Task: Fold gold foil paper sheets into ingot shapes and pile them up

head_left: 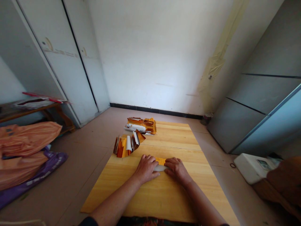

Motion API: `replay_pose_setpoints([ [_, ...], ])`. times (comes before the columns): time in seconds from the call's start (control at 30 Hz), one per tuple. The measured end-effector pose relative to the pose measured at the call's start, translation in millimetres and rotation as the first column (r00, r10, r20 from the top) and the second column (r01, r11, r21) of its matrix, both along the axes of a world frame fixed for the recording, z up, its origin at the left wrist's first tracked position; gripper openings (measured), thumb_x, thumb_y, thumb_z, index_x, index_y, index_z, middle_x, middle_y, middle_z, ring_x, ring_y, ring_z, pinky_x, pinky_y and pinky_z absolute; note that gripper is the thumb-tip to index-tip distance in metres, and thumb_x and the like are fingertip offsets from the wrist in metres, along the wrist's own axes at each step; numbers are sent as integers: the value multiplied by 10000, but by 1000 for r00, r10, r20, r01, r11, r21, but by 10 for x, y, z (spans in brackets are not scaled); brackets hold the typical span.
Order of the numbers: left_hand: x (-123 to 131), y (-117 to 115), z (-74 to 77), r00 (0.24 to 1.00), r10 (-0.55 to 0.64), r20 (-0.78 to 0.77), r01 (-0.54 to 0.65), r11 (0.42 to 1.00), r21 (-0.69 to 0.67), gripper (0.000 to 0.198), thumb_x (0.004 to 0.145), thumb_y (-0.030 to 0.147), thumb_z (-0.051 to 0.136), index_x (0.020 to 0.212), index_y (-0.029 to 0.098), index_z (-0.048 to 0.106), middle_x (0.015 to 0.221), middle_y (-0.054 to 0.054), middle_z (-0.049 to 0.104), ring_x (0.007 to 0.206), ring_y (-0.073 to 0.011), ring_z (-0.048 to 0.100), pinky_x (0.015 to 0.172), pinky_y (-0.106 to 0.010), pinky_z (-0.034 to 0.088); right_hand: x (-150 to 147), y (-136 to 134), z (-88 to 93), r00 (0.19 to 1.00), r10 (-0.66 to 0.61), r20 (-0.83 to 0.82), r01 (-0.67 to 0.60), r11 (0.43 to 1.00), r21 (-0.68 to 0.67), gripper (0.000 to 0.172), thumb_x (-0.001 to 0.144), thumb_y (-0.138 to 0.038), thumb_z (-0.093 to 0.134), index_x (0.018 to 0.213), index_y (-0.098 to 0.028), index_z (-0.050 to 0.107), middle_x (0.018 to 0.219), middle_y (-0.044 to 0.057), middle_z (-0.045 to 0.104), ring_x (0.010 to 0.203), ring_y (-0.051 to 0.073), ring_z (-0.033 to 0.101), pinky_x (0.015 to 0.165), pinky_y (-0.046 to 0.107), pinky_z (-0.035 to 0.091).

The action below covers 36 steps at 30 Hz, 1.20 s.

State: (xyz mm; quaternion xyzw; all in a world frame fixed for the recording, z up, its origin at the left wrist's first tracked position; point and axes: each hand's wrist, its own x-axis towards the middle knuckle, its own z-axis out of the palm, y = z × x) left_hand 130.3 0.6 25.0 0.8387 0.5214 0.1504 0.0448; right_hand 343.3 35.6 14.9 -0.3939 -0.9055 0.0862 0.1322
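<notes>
A small sheet of shiny gold paper [161, 161] lies on the wooden table between my hands, its pale side [160, 168] turned up along the near edge as a fold or roll. My left hand [147, 168] grips the left end of this paper, fingers curled over it and thumb on the near side. At the right end my right hand [177, 169] holds it in the same way. Both palms cover the paper's ends, so these are hidden. To the left stands a cluster of folded gold and white paper pieces [128, 144], and a second pile [142, 126] lies behind it.
The wooden tabletop [174, 138] reaches toward a white wall [150, 56]. Grey cabinets [68, 56] stand at the left and a grey refrigerator [254, 94] at the right. Orange and purple bags [25, 157] lie at the left; a white box [251, 168] sits at the right.
</notes>
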Motion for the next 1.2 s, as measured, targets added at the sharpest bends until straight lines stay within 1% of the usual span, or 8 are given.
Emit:
replay_pose_setpoints([
  [0.13,13,11,1,1000,7,-9,-7,1000,-4,307,725,451,683,929,228,631,937,-48,617,943,-220,513,807,-358,310,-7,59,-35,1000,-16,-25,15,1000,-7,175,894,-306,518,958,-264,675,1023,23,655,951,160,552,846,299,348],
  [0.3,18,19,-15,1000,29,-2,-29,999,25,91,825,284,586,871,216,624,883,-37,643,908,-201,527,790,-357,304,-4,33,10,998,-11,-65,6,998,-67,201,898,-335,490,988,-235,639,1003,32,652,941,166,552,827,289,359],
  [0.47,18,27,-48,998,61,32,-62,997,42,125,857,267,536,795,193,616,838,-32,659,864,-191,536,774,-356,305,-16,-75,0,996,-60,-73,54,996,-78,233,792,-348,608,973,-201,597,974,37,629,930,189,534,832,308,355],
  [0.57,12,25,-67,996,72,43,-74,997,31,120,846,250,541,785,195,629,872,-34,664,890,-190,533,782,-355,310,-19,-103,-37,991,-86,-106,82,996,-42,112,831,-262,555,905,-210,621,1031,38,614,957,175,524,842,298,350],
  [0.7,-5,4,-80,996,68,53,-69,997,16,95,822,230,561,801,213,652,934,-31,670,922,-191,527,795,-355,315,-13,-102,-75,982,-133,-131,130,991,-28,159,878,-250,508,886,-236,667,971,38,612,923,167,530,820,289,365],
  [0.9,-27,-22,-109,994,62,95,-64,998,22,129,846,265,541,819,228,662,1016,-19,671,939,-189,519,799,-355,324,-11,-110,-72,970,-190,-150,186,982,-39,168,874,-287,541,889,-264,706,898,30,607,893,166,527,810,285,366],
  [1.07,-35,-31,-124,993,59,105,-63,997,40,174,880,254,494,871,252,668,1059,-4,667,949,-189,520,813,-360,330,1,-134,-60,974,-195,-117,192,981,-42,178,886,-297,534,911,-285,710,899,23,604,893,161,520,813,280,357],
  [1.2,-41,-55,-122,993,56,107,-61,997,46,123,853,282,549,890,250,662,1106,-2,654,973,-198,514,818,-374,324,17,-182,-68,978,-184,-98,185,983,4,168,873,-293,557,967,-297,697,929,34,597,902,174,504,815,293,350],
])
